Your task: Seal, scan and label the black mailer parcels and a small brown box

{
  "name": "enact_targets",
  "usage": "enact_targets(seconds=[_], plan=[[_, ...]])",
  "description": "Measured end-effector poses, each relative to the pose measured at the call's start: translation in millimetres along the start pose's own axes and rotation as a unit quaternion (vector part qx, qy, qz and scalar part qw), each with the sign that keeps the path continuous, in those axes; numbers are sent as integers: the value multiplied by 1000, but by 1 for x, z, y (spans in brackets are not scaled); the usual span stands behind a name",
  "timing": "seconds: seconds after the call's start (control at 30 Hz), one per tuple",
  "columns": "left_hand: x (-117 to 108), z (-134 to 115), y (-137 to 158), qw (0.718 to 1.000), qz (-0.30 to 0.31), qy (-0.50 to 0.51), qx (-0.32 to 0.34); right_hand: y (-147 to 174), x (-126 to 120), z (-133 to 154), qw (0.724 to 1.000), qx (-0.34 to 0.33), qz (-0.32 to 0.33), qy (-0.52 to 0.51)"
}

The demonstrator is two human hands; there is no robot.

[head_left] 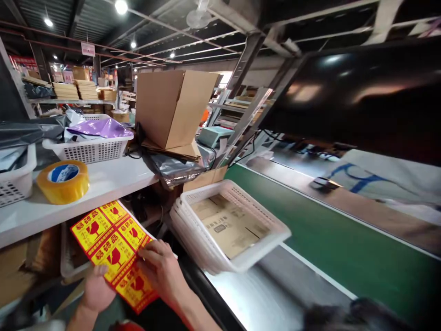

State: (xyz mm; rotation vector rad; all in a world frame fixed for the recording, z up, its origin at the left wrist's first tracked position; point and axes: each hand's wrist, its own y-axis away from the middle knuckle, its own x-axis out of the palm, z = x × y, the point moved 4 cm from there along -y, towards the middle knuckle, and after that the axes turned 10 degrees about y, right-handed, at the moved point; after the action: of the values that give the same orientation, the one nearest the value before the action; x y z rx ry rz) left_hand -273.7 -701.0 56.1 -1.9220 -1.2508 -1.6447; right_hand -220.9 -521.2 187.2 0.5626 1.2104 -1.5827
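A sheet of yellow and red fragile stickers (115, 257), printed with broken-glass marks, is held in front of me below the white shelf. My left hand (98, 290) grips its lower left edge, thumb on top and the other fingers hidden beneath. Over the sheet's right side lies my right hand (161, 271), its fingers bent and pressed together at the edge of a sticker. Whether a sticker is lifted there I cannot make out. The sheet is tilted, with its far end near the shelf's front edge.
A roll of yellow tape (64, 181) and a white basket with purple bags (89, 149) stand on the white shelf (113, 181). Beyond is a cardboard box (172, 108). Stacked white baskets (203, 243) sit beside a green conveyor belt (310, 230). A dark screen (361, 96) hangs upper right.
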Motion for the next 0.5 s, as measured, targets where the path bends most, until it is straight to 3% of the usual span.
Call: enact_targets(seconds=[0.1, 0.23, 0.5], plan=[[22, -1, 2, 999, 4, 9, -48, 2, 1, -3, 1000, 19, 24, 6], [44, -2, 4, 995, 3, 23, -93, 2, 4, -2, 1000, -6, -6, 25], [35, -4, 5, 996, -26, 54, -64, 5, 17, -3, 998, -43, -49, -2]])
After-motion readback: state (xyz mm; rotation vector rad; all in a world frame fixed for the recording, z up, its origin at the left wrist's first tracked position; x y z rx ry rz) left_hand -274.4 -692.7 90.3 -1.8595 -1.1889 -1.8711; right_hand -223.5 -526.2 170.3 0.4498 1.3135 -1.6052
